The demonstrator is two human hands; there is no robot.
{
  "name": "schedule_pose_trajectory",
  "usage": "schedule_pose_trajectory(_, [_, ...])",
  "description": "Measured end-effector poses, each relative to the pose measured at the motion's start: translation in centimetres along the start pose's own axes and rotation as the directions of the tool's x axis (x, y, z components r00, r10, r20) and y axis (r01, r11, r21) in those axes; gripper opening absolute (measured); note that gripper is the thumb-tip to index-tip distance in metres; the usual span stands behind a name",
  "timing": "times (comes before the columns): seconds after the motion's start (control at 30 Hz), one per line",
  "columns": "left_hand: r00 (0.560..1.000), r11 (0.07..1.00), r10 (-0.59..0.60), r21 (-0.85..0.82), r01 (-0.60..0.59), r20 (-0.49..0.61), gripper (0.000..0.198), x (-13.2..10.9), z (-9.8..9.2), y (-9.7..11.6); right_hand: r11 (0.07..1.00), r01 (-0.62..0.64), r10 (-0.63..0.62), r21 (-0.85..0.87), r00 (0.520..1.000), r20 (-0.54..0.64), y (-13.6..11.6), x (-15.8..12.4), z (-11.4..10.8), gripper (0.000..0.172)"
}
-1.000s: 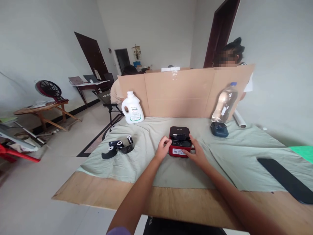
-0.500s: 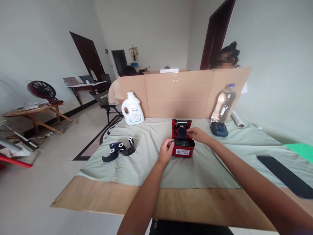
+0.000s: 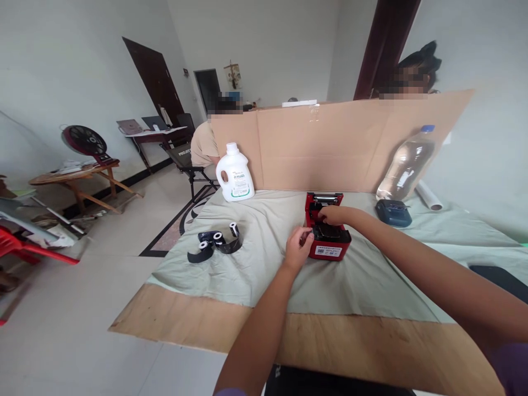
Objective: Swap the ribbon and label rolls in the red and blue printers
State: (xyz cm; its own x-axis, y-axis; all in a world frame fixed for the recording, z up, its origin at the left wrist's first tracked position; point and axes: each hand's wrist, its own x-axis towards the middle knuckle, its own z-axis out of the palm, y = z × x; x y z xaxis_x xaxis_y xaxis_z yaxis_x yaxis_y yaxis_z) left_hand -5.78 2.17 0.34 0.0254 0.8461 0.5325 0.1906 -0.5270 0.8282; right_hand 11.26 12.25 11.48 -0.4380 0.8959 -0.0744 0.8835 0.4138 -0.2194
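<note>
A small red and black printer [image 3: 328,250] stands on the cloth with its lid [image 3: 324,199] tipped up at the back and a white label on its front. My left hand [image 3: 299,246] is closed at its near left corner, thumb and fingers against the rim. From the right, my right hand [image 3: 333,215] reaches inside the printer with bent fingers; what the fingertips hold is hidden. Below that hand, a dark glossy strip [image 3: 329,231] lies over the front part. Several rolls of black ribbon [image 3: 218,238], partly unwound, lie to the left.
A white jug [image 3: 236,175] and a clear bottle [image 3: 406,165] stand before a cardboard screen [image 3: 317,146]. Nearby are a dark blue device [image 3: 393,213], a white roll [image 3: 429,196] and a black flat object [image 3: 501,280]. Two people are behind the screen.
My right hand has moved from the printer's right side further left and into its opening. The dark strip now lies lower, over the front part. My left hand stays at the left corner.
</note>
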Motion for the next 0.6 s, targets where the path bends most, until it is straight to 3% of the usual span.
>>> schedule_pose_trajectory(0.13, [1.0, 1.0, 0.028, 0.012, -0.028, -0.003, 0.025, 0.1, 0.0, 0.1, 0.995, -0.002, 0.021, -0.104, 0.983, 0.184, -1.1, 0.2, 0.5, 0.013])
schedule_pose_trajectory(0.27, [1.0, 0.999, 0.027, 0.021, -0.027, 0.004, 0.024, 0.2, -0.2, 0.3, 0.986, 0.0, 0.034, -0.165, 0.979, 0.203, -1.8, 0.0, 0.2, 0.016])
schedule_pose_trajectory(0.4, [0.999, 0.998, 0.051, 0.03, -0.051, -0.009, 0.022, 0.3, -0.2, 0.4, 0.994, 0.059, -0.052, -0.087, 0.995, 0.085, -1.1, -2.5, -1.5, 0.008])
schedule_pose_trajectory(0.5, [1.0, 0.998, 0.03, 0.046, -0.03, 0.002, 0.02, 0.3, -0.1, 0.3, 0.977, 0.103, -0.089, 0.187, 0.993, -0.08, -1.5, -4.2, -3.1, 0.02])
schedule_pose_trajectory(0.6, [1.0, 1.0, -0.003, 0.022, 0.002, 0.01, 0.019, 0.4, -0.1, 0.4, 0.885, 0.125, -0.014, 0.448, 0.97, -0.243, -4.4, -3.1, -3.5, 0.034])
